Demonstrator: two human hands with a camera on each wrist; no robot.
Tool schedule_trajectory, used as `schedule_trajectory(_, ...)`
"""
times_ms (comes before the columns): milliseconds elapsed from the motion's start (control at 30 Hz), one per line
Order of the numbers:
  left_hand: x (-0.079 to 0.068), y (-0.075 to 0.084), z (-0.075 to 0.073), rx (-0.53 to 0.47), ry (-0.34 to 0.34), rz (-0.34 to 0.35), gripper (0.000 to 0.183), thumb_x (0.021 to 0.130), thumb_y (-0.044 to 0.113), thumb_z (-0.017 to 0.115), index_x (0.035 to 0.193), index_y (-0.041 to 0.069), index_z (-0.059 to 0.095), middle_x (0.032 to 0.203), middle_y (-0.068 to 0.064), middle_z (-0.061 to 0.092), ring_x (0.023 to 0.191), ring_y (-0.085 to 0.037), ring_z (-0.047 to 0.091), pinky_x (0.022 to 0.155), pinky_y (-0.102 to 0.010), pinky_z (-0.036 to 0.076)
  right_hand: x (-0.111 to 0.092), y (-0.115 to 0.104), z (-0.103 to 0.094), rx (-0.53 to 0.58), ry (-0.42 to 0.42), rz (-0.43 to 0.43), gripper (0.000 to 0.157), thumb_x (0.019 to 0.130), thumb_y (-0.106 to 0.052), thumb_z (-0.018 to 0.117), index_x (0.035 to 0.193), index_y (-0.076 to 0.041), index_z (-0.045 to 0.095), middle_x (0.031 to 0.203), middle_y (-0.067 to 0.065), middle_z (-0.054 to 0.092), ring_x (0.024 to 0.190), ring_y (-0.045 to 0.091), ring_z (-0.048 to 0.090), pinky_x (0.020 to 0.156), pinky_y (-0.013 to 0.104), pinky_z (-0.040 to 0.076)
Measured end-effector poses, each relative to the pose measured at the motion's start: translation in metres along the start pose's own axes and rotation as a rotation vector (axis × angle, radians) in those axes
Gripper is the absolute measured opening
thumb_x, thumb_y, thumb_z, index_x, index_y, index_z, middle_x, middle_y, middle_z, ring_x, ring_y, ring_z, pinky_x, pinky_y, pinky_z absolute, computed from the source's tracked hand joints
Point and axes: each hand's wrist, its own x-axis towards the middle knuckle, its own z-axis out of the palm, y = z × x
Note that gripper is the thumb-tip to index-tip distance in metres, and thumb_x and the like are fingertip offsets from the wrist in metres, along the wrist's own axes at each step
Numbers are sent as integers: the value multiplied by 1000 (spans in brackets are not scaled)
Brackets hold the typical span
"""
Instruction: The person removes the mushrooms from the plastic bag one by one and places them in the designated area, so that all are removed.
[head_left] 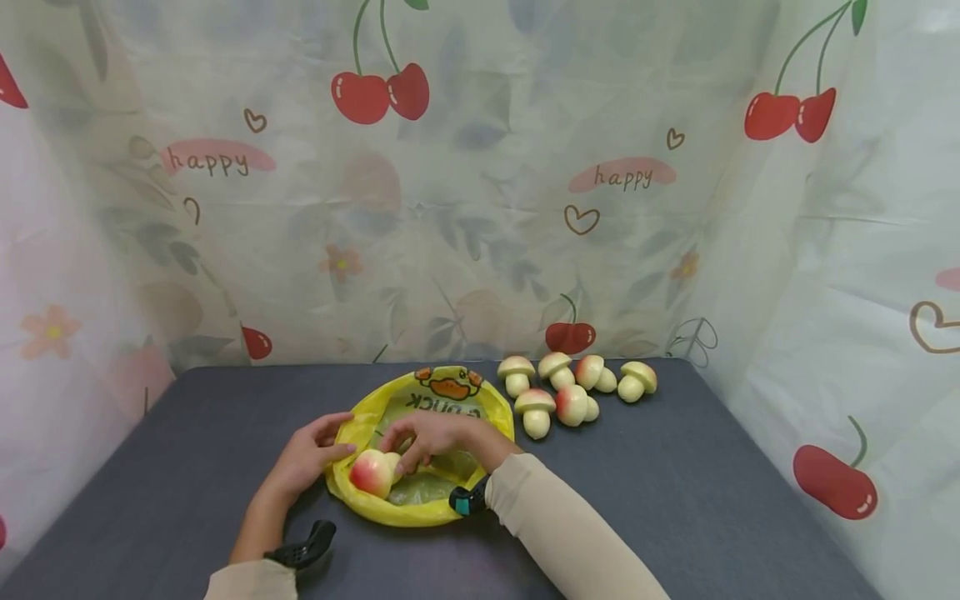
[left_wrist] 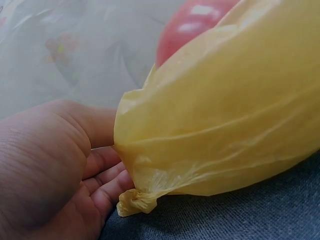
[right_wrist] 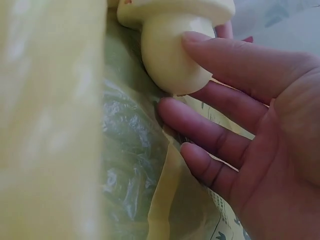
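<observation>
A yellow plastic bag (head_left: 427,517) with a duck print lies spread wide on the dark table, its rim rolled outward. My left hand (head_left: 306,454) holds the bag's left rim; in the left wrist view the thumb and fingertips pass behind the yellow plastic (left_wrist: 215,120). Inside the mouth, my right hand (head_left: 435,437) pinches the pale stem (right_wrist: 172,57) of a toy mushroom between thumb and fingers. That mushroom (head_left: 371,473) lies tilted at the left inner side, its red-tinged cap toward the left hand. The right hand's lower fingers hang loosely beneath the stem.
Several more cream toy mushrooms with reddish caps (head_left: 536,412) stand and lie in a cluster right of the bag, toward the table's back edge. Printed cloth (head_left: 480,208) hangs behind and at both sides. Each wrist wears a black strap with a camera mount (head_left: 303,546).
</observation>
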Motion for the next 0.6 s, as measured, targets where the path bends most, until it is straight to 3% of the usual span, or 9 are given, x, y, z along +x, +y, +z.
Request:
schedule_trajectory(233,-1,1,0,9,3,13,55,90,15,70,140,1,49,133,-25,53,109,-31,57,85,-31,50,-1,1,-1,-1,23,27,28,86,-7,74,113,-10,64,101,-3,65,74,15,63,63,28,50)
schedule_trajectory(600,-1,1,1,8,11,7,56,90,15,71,139,1,50,132,-24,54,106,-29,56,80,-24,49,-16,2,-15,-177,129,-53,29,83,-15,79,110,-14,70,98,-7,66,89,10,61,73,25,51)
